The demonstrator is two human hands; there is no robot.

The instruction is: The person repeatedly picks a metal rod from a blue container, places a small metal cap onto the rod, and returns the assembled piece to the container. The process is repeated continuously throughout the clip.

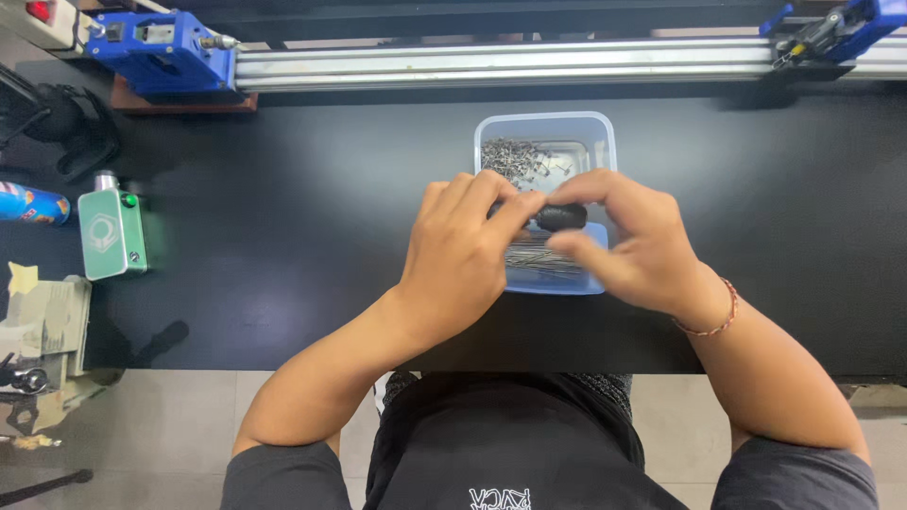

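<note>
A small black oval part [562, 217] is held between both hands above a clear plastic tray [595, 142]. My left hand [463, 255] pinches its left end with fingertips. My right hand [628, 246] grips its right end between thumb and fingers; a red cord bracelet sits on that wrist. The tray holds several thin metal pins [515, 159] piled at its far left and more lying flat near its front edge [543, 260]. My hands hide the tray's middle.
The tray sits on a black worktable [312, 236]. A metal rail [491, 64] with blue end blocks [165, 52] runs along the far edge. A green box device [111, 233] and a spray can [33, 204] stand at the left.
</note>
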